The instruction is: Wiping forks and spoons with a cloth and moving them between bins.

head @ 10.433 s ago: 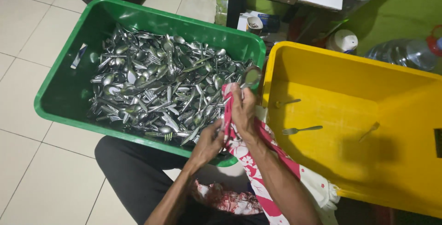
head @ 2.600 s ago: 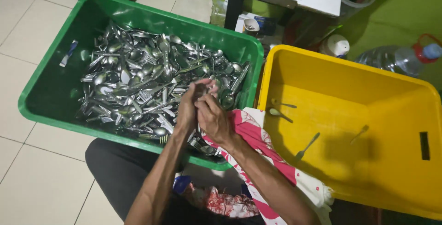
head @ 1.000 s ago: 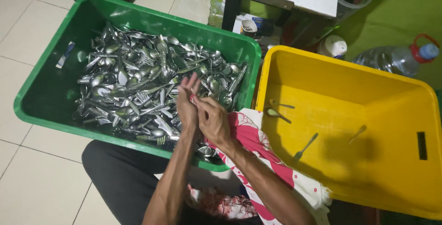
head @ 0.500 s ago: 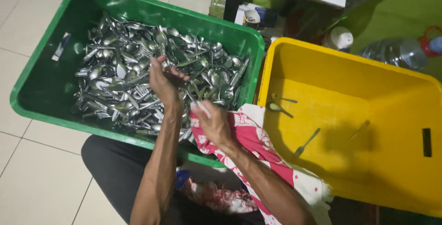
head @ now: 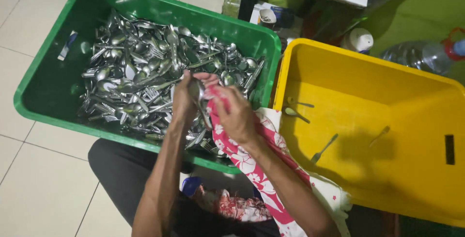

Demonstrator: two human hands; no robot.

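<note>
A person's left hand (head: 183,100) and right hand (head: 238,116) meet over the near right corner of a green plastic tub (head: 48,106) heaped with steel spoons and forks (head: 140,72). The left fingers close around a spoon (head: 199,99), held upright between the hands. The right fingers grip a pink floral cloth (head: 252,162) pressed against the spoon. To the right, a yellow tub (head: 426,96) holds a few forks (head: 323,148) and spoons.
</note>
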